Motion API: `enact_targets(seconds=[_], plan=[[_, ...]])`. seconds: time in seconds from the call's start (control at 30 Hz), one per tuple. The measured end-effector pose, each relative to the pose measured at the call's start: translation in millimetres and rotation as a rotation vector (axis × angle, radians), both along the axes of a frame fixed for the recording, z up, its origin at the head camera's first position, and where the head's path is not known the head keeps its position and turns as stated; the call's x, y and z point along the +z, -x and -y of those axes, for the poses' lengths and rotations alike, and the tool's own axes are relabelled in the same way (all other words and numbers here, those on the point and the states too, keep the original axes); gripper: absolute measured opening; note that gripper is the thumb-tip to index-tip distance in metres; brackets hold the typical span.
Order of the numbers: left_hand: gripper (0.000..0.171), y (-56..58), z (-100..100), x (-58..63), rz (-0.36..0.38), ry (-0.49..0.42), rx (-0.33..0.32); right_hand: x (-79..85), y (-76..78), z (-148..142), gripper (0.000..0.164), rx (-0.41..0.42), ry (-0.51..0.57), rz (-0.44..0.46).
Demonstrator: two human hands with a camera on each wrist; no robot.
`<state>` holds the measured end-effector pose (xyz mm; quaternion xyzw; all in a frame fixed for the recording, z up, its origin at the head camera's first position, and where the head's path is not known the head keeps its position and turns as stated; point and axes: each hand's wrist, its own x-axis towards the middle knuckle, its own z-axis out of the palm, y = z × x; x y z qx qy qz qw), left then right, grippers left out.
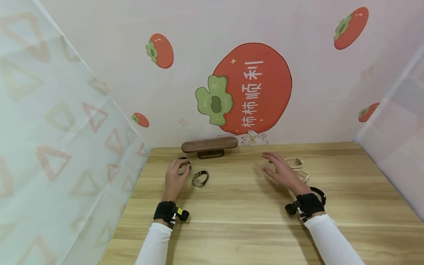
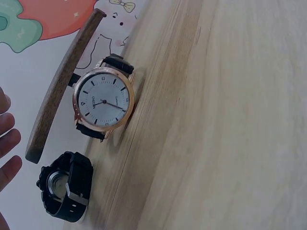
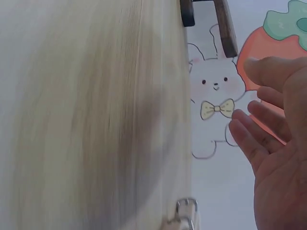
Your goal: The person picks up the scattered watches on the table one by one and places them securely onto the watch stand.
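Black and looped, the chunky watch [image 2: 80,184] stands on the table [image 1: 238,217] just beside my left hand [image 1: 175,179]. My left fingers [image 2: 8,143] are relaxed and apart from it: the left wrist view shows a gap, though from above they cover part of it. To its right stands a gold-rimmed watch [image 2: 104,111] with a white face and dark strap. Behind both sits a wooden stand [image 1: 210,145], a bar on a short foot, near the wall [image 1: 185,88] with its printed persimmon [image 1: 276,92]. My right hand [image 1: 285,175] hangs over the table, thumb and fingers well apart. Beside it lie one cream strap [image 1: 299,162] and a second cream strap [image 1: 308,177]; a dark watch [image 1: 322,195] shows partly behind my right wrist band [image 1: 311,205].
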<state>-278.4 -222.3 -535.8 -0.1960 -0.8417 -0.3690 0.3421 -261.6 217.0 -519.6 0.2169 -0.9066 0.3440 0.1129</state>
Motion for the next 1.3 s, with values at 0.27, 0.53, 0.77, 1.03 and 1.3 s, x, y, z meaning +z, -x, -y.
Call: enact_targets(seconds=[0.27,0.53,0.77,1.03,1.3], plan=[[0.021,4.5,-6.0,0.9,0.011,-0.029,0.039,-5.1,15.9,22.0,0.052,0.006,0.037,0.011],[0.023,5.3,-5.7,8.9,0.133,-0.132,0.057,-4.8,28.8,40.8,0.046,-0.022,0.012,-0.004],[0.026,13.9,-3.1,12.7,0.190,-0.145,0.059,-1.9,39.8,49.5,0.044,-0.049,0.037,0.027],[0.035,18.4,0.0,15.8,0.366,-0.156,0.104,1.2,50.9,57.9,0.043,-0.057,0.075,0.044],[0.056,25.9,1.1,21.7,0.453,-0.117,0.129,0.8,63.4,64.5,0.048,-0.066,0.156,0.091]])
